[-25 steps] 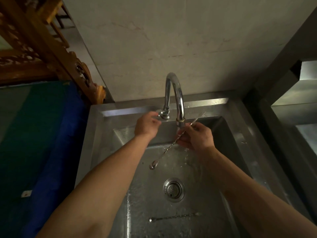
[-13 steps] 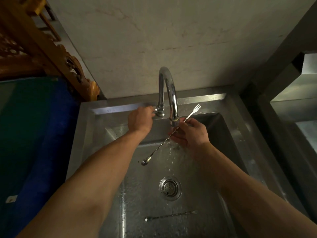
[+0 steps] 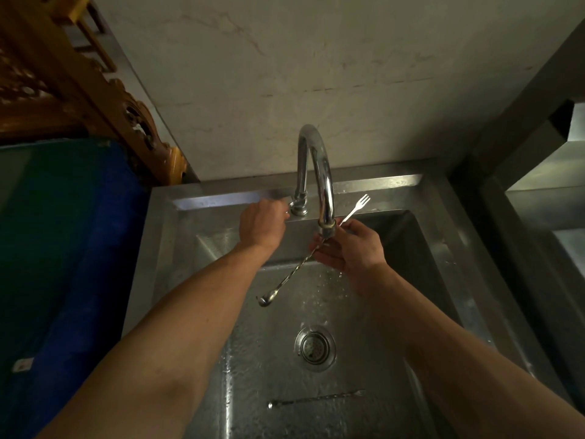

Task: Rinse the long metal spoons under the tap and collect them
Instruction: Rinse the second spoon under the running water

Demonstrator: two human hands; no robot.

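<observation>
Through the head camera I look down into a steel sink [image 3: 437, 248]. My left hand [image 3: 261, 224] sits at about 11 o'clock from the drain [image 3: 315, 347], fingers curled around the tap handle [image 3: 292, 204] at the base of the curved tap [image 3: 316, 172]. My right hand [image 3: 351, 248] is at about 12 o'clock from the drain, directly under the spout, fingers and thumb pinched on the middle of a long metal spoon [image 3: 294, 274]. That spoon runs on a diagonal: its small bowl hangs out toward 8 o'clock from the hand, clear of the basin floor, and its forked end [image 3: 361, 202] sticks up toward 1 o'clock, just beside the spout. Its shaft looks twisted. Water splashes show on the basin floor below the right hand, between hand and drain; the stream itself I cannot make out clearly. A second long spoon [image 3: 316, 399] lies flat on the wet sink bottom at 6 o'clock from the drain, well apart from both hands, lying roughly left to right. At 9 o'clock, outside the sink, a blue surface [image 3: 79, 248]; carved wooden furniture [image 3: 79, 90] at 10 o'clock against the wall [image 3: 348, 74].
</observation>
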